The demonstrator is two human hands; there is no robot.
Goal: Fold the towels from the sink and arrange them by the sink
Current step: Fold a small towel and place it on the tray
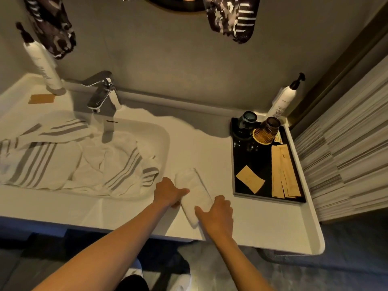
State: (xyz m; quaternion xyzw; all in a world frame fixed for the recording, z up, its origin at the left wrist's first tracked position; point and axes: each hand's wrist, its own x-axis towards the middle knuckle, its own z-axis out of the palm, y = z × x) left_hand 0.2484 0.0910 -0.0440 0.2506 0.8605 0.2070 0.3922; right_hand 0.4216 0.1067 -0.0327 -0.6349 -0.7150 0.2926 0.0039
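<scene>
A small white towel (194, 191) lies folded into a narrow strip on the white counter (210, 148), just right of the sink (163, 135). My left hand (168, 192) holds the strip's left edge, thumb on top. My right hand (217, 213) lies over its near right end, fingers curled down on the cloth. In the sink basin lies a rumpled heap of white towels with grey stripes (69, 160), spilling over the left rim.
A chrome tap (102, 91) stands behind the sink. A black tray (241, 179) at the right holds two upturned glasses (265, 131) and paper sachets (283, 171). Pump bottles stand at the back left (45, 68) and back right (282, 97). A brown card (41, 99) lies nearby.
</scene>
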